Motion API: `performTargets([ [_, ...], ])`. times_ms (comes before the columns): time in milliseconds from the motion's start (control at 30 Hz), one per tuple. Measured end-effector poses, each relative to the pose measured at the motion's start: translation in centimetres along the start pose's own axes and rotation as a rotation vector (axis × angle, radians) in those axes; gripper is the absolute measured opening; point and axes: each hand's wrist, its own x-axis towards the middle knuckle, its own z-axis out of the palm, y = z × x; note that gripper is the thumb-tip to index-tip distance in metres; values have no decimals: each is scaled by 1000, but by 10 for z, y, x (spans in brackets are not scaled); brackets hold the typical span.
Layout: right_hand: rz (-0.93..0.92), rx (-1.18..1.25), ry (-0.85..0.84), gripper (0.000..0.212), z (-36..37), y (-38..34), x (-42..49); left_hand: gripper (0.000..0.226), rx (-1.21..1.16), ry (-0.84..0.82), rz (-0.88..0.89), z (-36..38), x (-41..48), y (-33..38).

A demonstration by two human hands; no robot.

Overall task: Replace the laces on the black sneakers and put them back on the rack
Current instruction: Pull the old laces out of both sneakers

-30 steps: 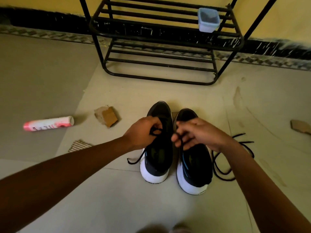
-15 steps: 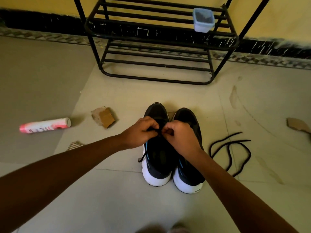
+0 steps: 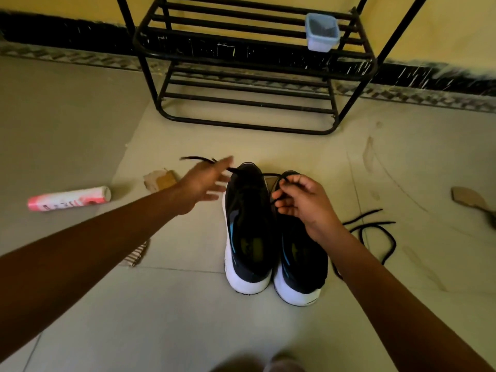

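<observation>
Two black sneakers with white soles stand side by side on the floor, heels toward me: the left sneaker (image 3: 248,226) and the right sneaker (image 3: 302,259). My right hand (image 3: 303,202) hovers over the right shoe's toe end, its curled fingers pinching a black lace (image 3: 277,183). That lace runs left across the left shoe's toe and out past my left hand (image 3: 205,183). This hand is blurred, fingers spread; whether it grips the lace is unclear. Another loose black lace (image 3: 375,228) lies on the floor to the right. The black metal rack (image 3: 241,63) stands beyond.
A pale blue plastic tub (image 3: 322,33) sits on the rack's upper shelf, right side. On the floor to the left lie a pink spray can (image 3: 69,201), a cardboard scrap (image 3: 161,179) and a striped scrap (image 3: 137,255). A tan piece (image 3: 467,197) lies at far right.
My hands were together over the left shoe's toe. They have parted: the left hand swung out to the left with the lace trailing, and the right hand moved right over the other shoe.
</observation>
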Motion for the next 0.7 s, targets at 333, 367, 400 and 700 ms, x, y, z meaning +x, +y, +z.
performTargets([
  [333, -135, 86, -14, 17, 11, -8, -3, 35, 961, 18, 548, 40, -4, -31],
  [367, -162, 65, 8, 17, 10, -7, -3, 32, 957, 33, 555, 39, -4, -33],
  [400, -183, 52, 27, 18, 8, -7, -2, 30, 933, 34, 557, 38, -3, -35],
  [700, -164, -1014, -79, 43, -4, 5, -11, 14, 595, -38, 370, 21, 3, -49],
])
